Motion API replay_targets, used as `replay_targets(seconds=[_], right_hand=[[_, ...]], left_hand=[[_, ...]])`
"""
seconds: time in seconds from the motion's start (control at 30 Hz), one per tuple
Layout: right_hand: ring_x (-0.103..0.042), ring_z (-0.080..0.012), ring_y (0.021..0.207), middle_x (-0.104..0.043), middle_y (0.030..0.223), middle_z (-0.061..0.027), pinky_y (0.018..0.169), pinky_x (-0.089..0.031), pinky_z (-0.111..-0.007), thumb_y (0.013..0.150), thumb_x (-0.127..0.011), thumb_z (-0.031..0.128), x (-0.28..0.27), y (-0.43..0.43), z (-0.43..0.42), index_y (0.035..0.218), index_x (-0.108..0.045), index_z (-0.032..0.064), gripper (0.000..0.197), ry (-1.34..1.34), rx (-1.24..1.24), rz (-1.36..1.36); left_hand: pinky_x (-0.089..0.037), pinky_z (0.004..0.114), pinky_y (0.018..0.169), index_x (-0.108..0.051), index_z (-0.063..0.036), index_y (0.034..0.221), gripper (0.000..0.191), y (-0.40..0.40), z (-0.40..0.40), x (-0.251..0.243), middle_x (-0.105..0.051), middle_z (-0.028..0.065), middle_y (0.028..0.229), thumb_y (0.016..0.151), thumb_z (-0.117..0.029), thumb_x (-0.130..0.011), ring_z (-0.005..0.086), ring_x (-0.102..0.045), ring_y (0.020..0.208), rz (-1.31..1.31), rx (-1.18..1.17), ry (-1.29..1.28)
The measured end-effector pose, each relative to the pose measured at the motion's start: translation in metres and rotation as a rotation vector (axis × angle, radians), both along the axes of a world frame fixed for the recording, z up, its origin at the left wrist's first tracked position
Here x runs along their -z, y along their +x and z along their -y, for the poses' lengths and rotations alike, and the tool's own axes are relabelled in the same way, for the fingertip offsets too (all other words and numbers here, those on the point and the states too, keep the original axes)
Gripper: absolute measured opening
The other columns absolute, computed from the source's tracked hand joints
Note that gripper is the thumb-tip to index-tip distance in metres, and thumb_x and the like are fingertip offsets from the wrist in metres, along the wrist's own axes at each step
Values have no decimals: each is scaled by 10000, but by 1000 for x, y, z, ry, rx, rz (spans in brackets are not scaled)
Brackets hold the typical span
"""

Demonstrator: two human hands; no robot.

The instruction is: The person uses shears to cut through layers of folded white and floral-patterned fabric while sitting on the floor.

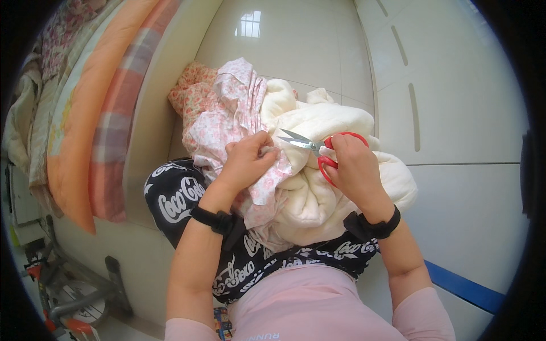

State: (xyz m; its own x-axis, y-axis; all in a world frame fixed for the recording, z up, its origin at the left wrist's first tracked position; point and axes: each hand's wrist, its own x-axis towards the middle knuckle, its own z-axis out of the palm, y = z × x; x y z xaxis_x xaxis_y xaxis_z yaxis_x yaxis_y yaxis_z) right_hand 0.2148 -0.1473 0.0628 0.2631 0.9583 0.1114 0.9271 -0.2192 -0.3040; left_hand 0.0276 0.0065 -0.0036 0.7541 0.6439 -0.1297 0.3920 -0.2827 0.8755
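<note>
My right hand point(356, 170) holds red-handled scissors point(315, 146), thumb and fingers at the loops. The steel blades are parted and point left, over a cream padded quilt filling point(337, 117). My left hand point(249, 161) pinches a fold of pink-and-white floral cloth point(222, 132) just left of the blade tips. The cloth and the cream filling are bunched together across my lap. Orange-red patterned fabric point(194, 85) lies behind the floral cloth on the left. The part of the cloth under my left fingers is hidden.
On the left is a bed with an orange quilt point(91, 111) and a plaid layer point(115, 128). White cabinet fronts point(456, 106) with slot handles stand on the right. Shiny floor tiles point(290, 38) lie ahead. A grey metal frame point(85, 298) is at lower left.
</note>
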Motion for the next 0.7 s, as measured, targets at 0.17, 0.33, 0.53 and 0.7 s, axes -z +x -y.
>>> replay_targets(seconds=[0.17, 0.33, 0.53, 0.7], right_hand=[[-621, -278, 819, -602, 843, -108, 702, -514, -372, 691, -771, 130, 3, 2, 7, 951, -566, 52, 340, -75, -27, 44], [-617, -278, 822, -597, 842, -107, 700, -513, -373, 684, -773, 123, 0, 1, 10, 944, -560, 54, 343, -86, -49, 59], [-615, -275, 821, -590, 834, -105, 694, -507, -376, 683, -773, 123, -4, 1, 8, 938, -555, 61, 341, -51, -78, 83], [-614, -274, 816, -588, 833, -103, 692, -504, -374, 682, -773, 124, -1, -3, 3, 936, -558, 66, 338, -37, -72, 77]], left_hand=[[-461, 278, 643, -651, -14, 908, 256, 1, 3, -5, -618, 52, 759, 812, -233, -743, 106, -544, 699, -79, 0, 67], [-324, 437, 850, -676, -64, 841, 278, 2, 1, 0, -653, 101, 833, 760, -326, -722, 262, -613, 837, -56, -17, -125], [-461, 306, 652, -644, -3, 843, 264, 3, 3, 2, -603, 81, 768, 771, -228, -763, 164, -572, 713, -12, -4, 110], [-456, 305, 666, -637, -3, 829, 264, 2, 3, 1, -594, 71, 785, 767, -227, -762, 160, -564, 730, -4, 5, 166]])
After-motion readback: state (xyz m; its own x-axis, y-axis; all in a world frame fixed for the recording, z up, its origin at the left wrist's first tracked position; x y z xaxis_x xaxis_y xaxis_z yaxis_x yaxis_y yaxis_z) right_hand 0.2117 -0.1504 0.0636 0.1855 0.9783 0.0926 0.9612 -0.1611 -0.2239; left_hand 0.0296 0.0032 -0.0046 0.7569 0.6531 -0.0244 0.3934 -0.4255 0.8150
